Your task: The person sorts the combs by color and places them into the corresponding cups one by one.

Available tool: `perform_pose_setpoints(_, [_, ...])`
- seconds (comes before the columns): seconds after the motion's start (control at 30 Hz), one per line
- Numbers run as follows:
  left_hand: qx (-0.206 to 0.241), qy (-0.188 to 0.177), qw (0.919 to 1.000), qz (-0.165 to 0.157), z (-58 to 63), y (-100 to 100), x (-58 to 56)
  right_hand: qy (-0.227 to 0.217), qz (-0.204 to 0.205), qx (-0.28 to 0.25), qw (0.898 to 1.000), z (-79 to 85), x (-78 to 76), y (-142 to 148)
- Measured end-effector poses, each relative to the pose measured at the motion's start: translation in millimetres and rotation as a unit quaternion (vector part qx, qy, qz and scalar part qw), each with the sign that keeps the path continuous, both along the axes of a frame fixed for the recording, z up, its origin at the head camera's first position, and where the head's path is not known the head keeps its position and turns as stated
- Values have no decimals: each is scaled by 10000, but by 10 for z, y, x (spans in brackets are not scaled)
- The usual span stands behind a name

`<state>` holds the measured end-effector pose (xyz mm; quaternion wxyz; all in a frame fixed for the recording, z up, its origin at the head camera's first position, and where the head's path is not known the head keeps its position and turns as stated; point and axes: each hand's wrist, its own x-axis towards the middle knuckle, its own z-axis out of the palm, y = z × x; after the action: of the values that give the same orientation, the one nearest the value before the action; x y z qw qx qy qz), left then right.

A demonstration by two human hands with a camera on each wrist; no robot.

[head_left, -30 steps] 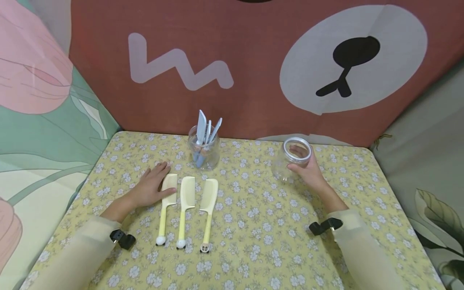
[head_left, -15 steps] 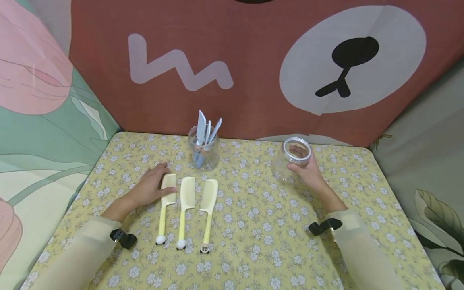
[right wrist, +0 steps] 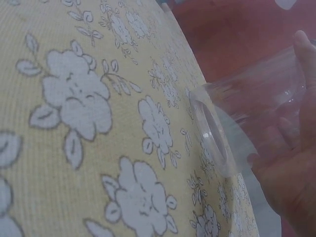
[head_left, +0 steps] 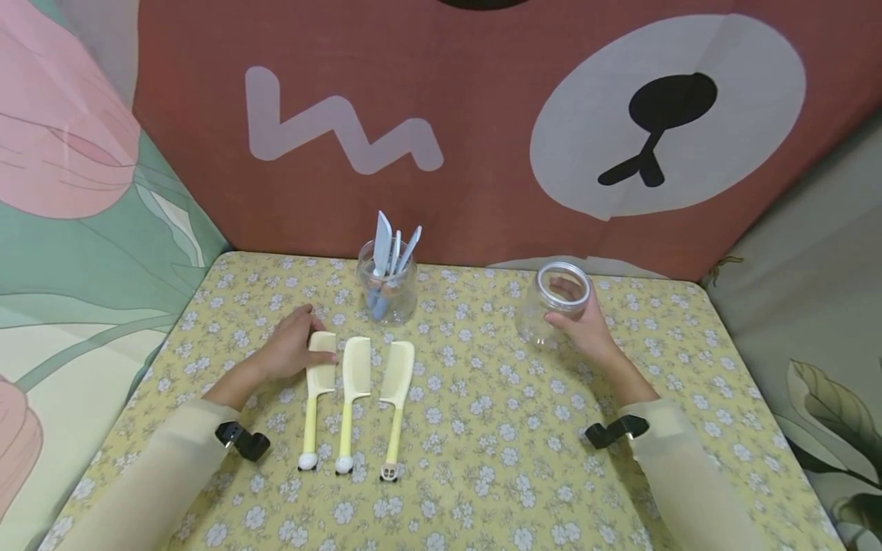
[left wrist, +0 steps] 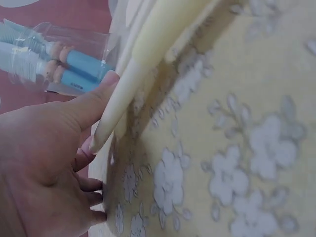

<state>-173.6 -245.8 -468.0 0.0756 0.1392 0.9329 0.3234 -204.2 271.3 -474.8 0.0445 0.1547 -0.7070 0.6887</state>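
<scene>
Over flowered cloth, left hand pinches comb near blurred lettering.

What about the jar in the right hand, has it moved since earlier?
No: the held jar shows no clear shift against the flowered tablecloth.

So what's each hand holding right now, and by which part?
Left hand: the leftmost comb, pinched by its toothed head. Right hand: the clear jar, gripped around its side.
</scene>
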Motion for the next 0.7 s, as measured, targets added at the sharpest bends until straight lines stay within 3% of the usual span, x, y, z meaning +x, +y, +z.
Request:
perform_pose_setpoints(0.13, [620, -434, 9970, 153, 44, 50, -25, -27, -15, 75, 10000, -14, -8, 8])
perform_pose_setpoints(0.3, [920, -775, 9893, 823, 121, 97, -22, -26, -72, 151, 9999, -8, -11, 16])
perform_pose_setpoints(0.5, [285, -489, 9932, 1013, 129, 61, 24, 17, 19, 89, 10000, 2, -9, 9])
perform_pose_setpoints(0.7, [-640, -1107, 9871, 966, 183, 62, 138, 86, 94, -18, 9999, -22, -12, 6])
